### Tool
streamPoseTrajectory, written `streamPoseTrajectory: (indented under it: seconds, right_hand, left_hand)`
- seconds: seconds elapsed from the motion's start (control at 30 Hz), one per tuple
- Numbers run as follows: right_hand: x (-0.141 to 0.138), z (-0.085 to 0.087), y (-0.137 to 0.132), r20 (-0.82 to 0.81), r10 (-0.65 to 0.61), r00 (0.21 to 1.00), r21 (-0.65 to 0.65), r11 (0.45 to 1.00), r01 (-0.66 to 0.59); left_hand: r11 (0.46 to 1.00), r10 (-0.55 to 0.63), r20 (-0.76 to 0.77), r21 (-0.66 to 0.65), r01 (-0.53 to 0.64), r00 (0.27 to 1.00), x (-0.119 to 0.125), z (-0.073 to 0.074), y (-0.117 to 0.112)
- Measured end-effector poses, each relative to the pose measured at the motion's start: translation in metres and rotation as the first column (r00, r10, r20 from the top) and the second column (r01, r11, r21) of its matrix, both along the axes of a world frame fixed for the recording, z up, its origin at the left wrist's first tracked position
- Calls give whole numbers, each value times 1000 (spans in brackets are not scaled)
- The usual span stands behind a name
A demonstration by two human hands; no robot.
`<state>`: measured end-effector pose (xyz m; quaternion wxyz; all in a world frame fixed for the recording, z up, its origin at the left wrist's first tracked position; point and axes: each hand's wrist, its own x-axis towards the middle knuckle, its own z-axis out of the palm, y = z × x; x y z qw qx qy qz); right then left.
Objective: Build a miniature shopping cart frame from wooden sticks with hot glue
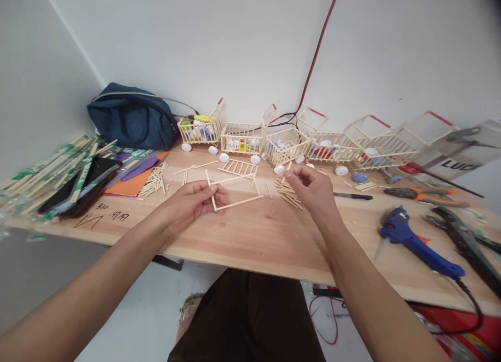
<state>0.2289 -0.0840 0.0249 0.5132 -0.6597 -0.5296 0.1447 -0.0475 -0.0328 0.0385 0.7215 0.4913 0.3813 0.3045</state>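
My left hand (198,199) is closed on one end of a four-sided frame (239,202) made of thin wooden sticks, tilted above the table. My right hand (311,187) is pinched over a small pile of short wooden sticks (288,194). The tip of one short stick (289,165) shows at its thumb and forefinger. Just behind the held frame lies a ladder-like stick panel (239,167). Farther back stands a row of small stick-built shopping carts with white wheels and red handles, among them a middle cart (287,145).
A blue glue gun (417,242), orange-handled pliers (425,195) and a black pen (352,196) lie to the right. On the left are bundled sticks (50,168), a black tablet-like object (99,176), coloured paper (127,185) and a blue bag (135,116). The table's front edge is near my lap.
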Motion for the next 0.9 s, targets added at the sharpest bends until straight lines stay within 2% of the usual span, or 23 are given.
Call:
streamPoseTrajectory:
  seconds: [0.2, 0.4, 0.57, 0.9]
  right_hand:
    - [4, -3, 2, 37, 39, 999, -35, 999, -38]
    - [7, -7, 4, 60, 91, 994, -65, 994, -87]
    - [6, -9, 4, -13, 130, 991, -47, 990, -131]
    - [0, -2, 4, -279, 144, 949, -59, 984, -167]
  left_hand:
    - [991, 59, -11, 124, -57, 998, 1, -2, 0]
    - [955, 135, -185, 286, -78, 973, 4, -7, -5]
    - [915, 186, -253, 396, -74, 950, 8, -6, -12]
    - [916, 174, -158, 387, -101, 972, 8, -5, -13]
